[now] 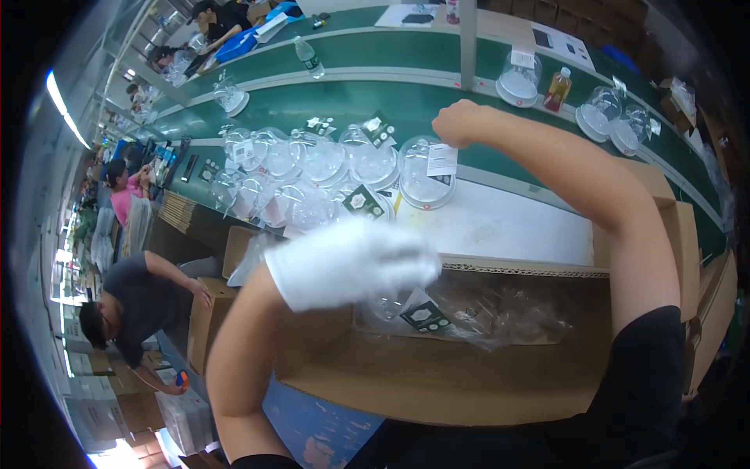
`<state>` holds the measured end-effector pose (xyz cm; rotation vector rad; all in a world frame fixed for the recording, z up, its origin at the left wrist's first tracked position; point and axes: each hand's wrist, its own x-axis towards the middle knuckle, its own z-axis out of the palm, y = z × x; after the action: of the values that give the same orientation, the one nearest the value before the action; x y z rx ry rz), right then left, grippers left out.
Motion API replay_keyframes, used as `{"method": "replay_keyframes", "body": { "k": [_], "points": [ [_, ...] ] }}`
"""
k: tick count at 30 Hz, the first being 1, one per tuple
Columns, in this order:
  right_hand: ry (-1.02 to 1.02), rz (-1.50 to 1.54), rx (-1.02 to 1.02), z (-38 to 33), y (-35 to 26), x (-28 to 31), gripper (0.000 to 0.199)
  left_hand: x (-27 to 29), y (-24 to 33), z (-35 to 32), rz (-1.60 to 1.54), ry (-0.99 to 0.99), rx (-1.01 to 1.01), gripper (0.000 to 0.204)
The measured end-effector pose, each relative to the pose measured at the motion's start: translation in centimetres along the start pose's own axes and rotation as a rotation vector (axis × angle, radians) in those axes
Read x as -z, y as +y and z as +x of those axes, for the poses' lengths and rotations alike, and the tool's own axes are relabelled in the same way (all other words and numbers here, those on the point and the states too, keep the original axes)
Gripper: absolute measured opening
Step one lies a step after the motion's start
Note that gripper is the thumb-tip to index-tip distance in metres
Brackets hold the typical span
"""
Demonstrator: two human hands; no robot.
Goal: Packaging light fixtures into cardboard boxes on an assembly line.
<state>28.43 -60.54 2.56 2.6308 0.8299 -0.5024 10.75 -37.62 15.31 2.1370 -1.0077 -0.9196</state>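
My left hand (355,262), in a white glove, is over the near-left part of an open cardboard box (469,383); motion smears its fingers. Below its fingertips, inside the box, lie a clear plastic dome container with a dark green tag (424,313) and crumpled clear plastic film (508,313). Bare and closed, my right hand (457,123) is stretched out over the bench, just above a clear dome container (426,184) with a white label. Whatever its fingers may hold is hidden. Several more clear dome containers (324,160) with tags stand grouped to the left.
A green conveyor (375,98) runs across behind the bench, carrying a few domes and a drink bottle (558,90). A metal post (468,47) rises at the back. At left, a person (144,301) holds a carton (211,313). Box flaps (687,242) stick up at right.
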Motion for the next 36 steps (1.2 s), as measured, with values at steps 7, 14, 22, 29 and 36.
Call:
{"method": "replay_keyframes", "body": {
  "k": [7,14,22,29,36],
  "points": [
    [-0.039,0.122,0.013,-7.6,4.0,-1.1,0.032,5.2,-9.8,16.8,0.705,0.131,0.238,0.045],
    [0.239,0.283,-0.021,-17.8,7.4,-3.0,0.026,4.5,-17.4,23.8,0.615,0.055,0.405,0.041],
    [0.568,0.398,-0.067,-26.3,7.2,-0.8,0.021,3.8,-16.3,22.1,0.632,0.257,0.404,0.03],
    [0.49,0.885,0.608,-36.1,-0.1,2.9,0.028,9.2,-2.0,9.7,0.633,0.781,0.028,0.026],
    [-0.319,0.527,0.508,-31.3,-8.4,-2.7,0.043,5.9,9.7,-2.2,0.367,1.204,-0.275,0.035]
  ]
}}
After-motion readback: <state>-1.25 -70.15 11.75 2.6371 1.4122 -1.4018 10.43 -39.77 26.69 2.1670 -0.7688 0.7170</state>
